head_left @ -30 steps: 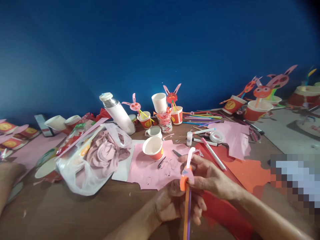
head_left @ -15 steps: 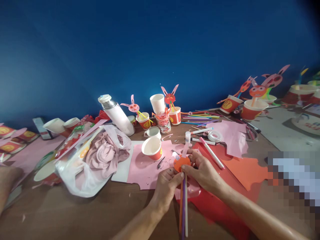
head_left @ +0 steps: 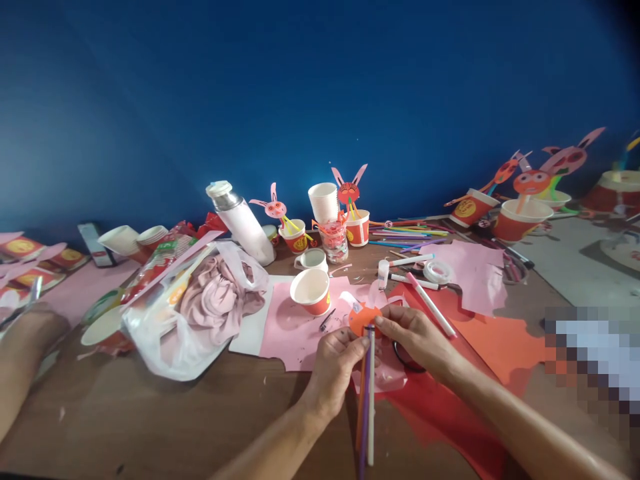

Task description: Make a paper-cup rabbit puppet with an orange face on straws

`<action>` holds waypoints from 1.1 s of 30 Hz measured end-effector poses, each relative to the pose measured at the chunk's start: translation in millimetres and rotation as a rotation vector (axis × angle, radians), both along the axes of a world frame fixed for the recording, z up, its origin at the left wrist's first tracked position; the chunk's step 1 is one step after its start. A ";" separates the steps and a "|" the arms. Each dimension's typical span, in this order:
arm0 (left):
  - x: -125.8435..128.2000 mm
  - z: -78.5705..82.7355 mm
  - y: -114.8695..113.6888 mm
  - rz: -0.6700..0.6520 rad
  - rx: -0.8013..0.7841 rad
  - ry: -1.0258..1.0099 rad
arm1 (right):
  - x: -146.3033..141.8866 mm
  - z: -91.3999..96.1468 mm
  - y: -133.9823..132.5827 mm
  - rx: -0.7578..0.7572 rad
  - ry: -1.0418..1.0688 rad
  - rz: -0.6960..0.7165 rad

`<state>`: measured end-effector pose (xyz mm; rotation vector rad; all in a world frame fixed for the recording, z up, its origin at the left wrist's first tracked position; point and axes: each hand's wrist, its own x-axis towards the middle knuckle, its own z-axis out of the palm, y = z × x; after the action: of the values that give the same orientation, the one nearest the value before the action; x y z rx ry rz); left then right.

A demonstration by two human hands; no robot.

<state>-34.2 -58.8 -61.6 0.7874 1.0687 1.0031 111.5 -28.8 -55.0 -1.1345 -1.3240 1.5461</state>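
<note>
Low in front of me, my left hand [head_left: 343, 363] pinches three thin straws, orange, purple [head_left: 367, 407] and white, near their top ends. They hang down past the fingers. My right hand [head_left: 413, 330] grips the right edge of a small orange paper cutout [head_left: 363, 319], which lies against the straw tops. Part of the cutout is hidden by my fingers. Just behind my hands stands a red and white paper cup [head_left: 311, 292] on a pink paper sheet [head_left: 280, 333]. Red paper [head_left: 450, 427] lies under my right forearm.
A plastic bag [head_left: 170, 357] and a leaning thermos [head_left: 243, 230] stand left. Behind are finished paper-cup rabbits [head_left: 349, 193] and loose straws [head_left: 410, 235]. Markers [head_left: 431, 305], tape [head_left: 437, 271] and orange paper [head_left: 505, 347] lie right. Another person's hand [head_left: 37, 333] is at far left.
The orange cutout has turned slightly, and my right hand's thumb has moved to its right edge. The straw tops now show below it. The whole view has shifted a little.
</note>
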 end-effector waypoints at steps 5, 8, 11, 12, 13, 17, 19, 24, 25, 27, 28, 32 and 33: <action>0.0 0.4 -0.8 0.013 -0.035 -0.006 | -2.2 -1.6 -0.2 -0.022 -0.005 -0.032; 0.2 1.0 -0.4 0.016 -0.041 -0.013 | -2.1 -1.7 -0.1 -0.026 -0.005 -0.045; 0.2 0.6 0.1 0.008 -0.023 -0.014 | -2.0 -2.4 -0.4 -0.023 0.001 -0.057; 0.2 0.2 0.2 0.005 -0.014 -0.018 | -2.2 -2.7 -0.4 -0.022 0.004 -0.058; 0.1 -0.3 0.3 0.004 -0.004 -0.022 | -2.3 -2.9 -0.4 -0.022 0.008 -0.059; -0.3 -2.1 0.4 0.008 -0.002 -0.029 | -3.1 -2.7 0.0 -0.029 0.024 -0.062; -0.4 -2.4 0.4 0.012 -0.014 -0.031 | -3.5 -2.9 -0.1 -0.035 0.034 -0.065; -0.2 -2.4 0.8 0.020 -0.006 -0.045 | -5.8 -9.0 -0.7 -0.037 0.068 -0.072; -0.2 -2.6 0.9 0.019 -0.002 -0.055 | -6.6 -11.1 -0.7 -0.036 0.077 -0.072; -0.2 -3.4 1.2 0.023 0.005 -0.075 | -7.9 -15.1 -0.4 -0.032 0.095 -0.071; -0.3 -4.0 1.4 0.026 0.008 -0.082 | -8.4 -16.8 -0.2 -0.030 0.102 -0.071; -1.6 -7.2 2.1 0.036 0.000 -0.075 | -8.5 -21.5 0.2 -0.022 0.120 -0.064; -1.9 -7.8 2.2 0.034 0.001 -0.070 | -8.2 -22.1 0.0 -0.022 0.123 -0.060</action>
<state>-36.1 -56.6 -69.4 0.7315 1.0244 1.0526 103.3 -28.9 -77.1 -1.0650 -1.1836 1.5643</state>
